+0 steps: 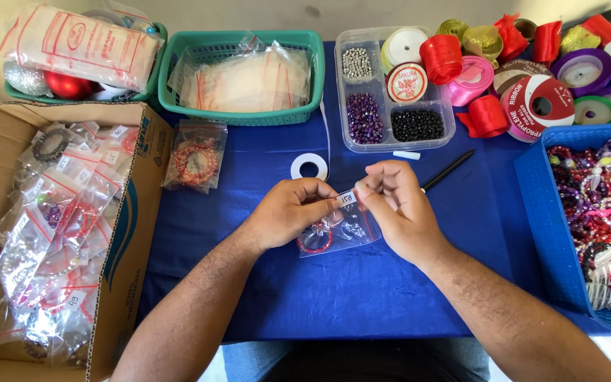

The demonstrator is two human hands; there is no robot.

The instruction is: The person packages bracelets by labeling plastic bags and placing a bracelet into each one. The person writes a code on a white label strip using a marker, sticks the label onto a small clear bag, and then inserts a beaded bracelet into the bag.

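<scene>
I see my left hand (288, 212) and right hand (397, 205) pinching a small white label (346, 199) on a clear bag (341, 230) with a red bracelet, mid-counter (362, 290), cardboard box (132, 212) at its left edge.

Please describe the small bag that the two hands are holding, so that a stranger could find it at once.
On the blue tablecloth, at the centre, the left hand and right hand pinch a small clear bag between them. Unlike the other bags, it carries a small white label and holds a red bead bracelet.
</scene>
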